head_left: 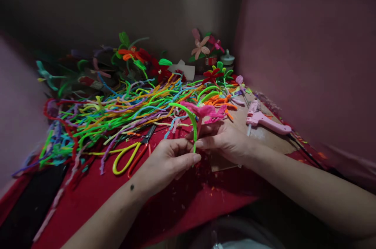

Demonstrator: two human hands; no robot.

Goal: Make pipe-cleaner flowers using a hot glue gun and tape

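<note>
Over the front of the red cloth, my two hands meet around a pink pipe-cleaner flower (202, 110) with a bent green pipe cleaner (194, 123) beside it. My left hand (176, 157) pinches the lower end of the green piece between thumb and fingers. Close against it, my right hand (225, 141) has its fingers closed at the base of the pink flower. The flower's petals stand upright above the fingers, and the green piece arches to the left at its top. My fingers hide the lower part of the stem.
Many coloured pipe cleaners (132, 111) are heaped behind my hands. Scissors (143, 145) with yellow and orange handles lie at left. A pink glue gun (266, 119) rests on cardboard (282, 141) at right. Finished flowers (201, 48) stand at the back by the wall.
</note>
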